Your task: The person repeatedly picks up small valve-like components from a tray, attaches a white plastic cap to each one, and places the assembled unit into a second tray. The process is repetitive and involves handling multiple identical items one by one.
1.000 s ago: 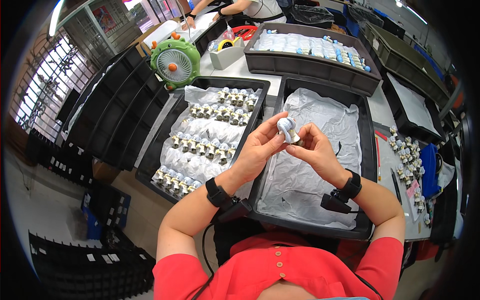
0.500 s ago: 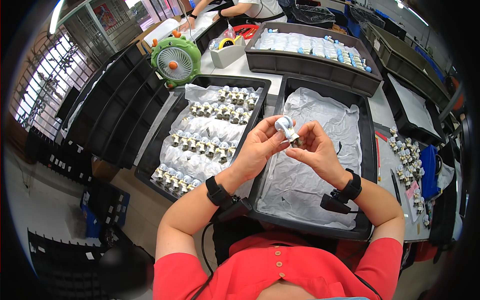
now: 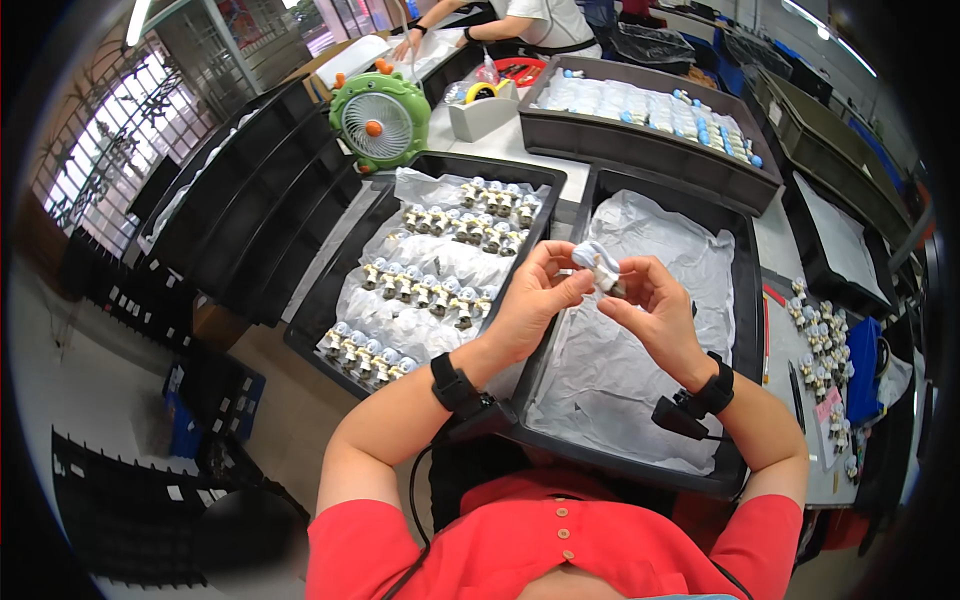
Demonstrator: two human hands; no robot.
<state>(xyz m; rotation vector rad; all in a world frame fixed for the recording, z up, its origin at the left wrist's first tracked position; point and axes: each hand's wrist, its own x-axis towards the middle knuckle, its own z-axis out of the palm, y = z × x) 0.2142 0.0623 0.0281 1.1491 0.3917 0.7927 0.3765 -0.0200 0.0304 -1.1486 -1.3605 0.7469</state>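
Between my two hands is a small figurine (image 3: 598, 262) with a pale blue head and a white body, held tilted above a black tray (image 3: 748, 290) lined with crumpled white paper. My left hand (image 3: 545, 300) pinches its head side between thumb and fingers. At the lower end, the fingers of my right hand (image 3: 655, 305) close around its body and base. Left of my hands, a second black tray (image 3: 555, 190) holds rows of similar figurines (image 3: 425, 287) on white paper. Dark wristbands with small boxes sit on both wrists.
A green fan (image 3: 380, 120) and a tape dispenser (image 3: 482, 112) stand beyond the left tray. Behind the trays is a grey-brown bin (image 3: 650, 145) of blue-and-white pieces. More figurines (image 3: 822, 340) crowd the right table by a blue box (image 3: 864, 365). A co-worker (image 3: 540, 25) works at the back.
The figurine has turned in my fingers, its head now tipped toward the left. The whole view has shifted slightly, so the trays appear further right and lower.
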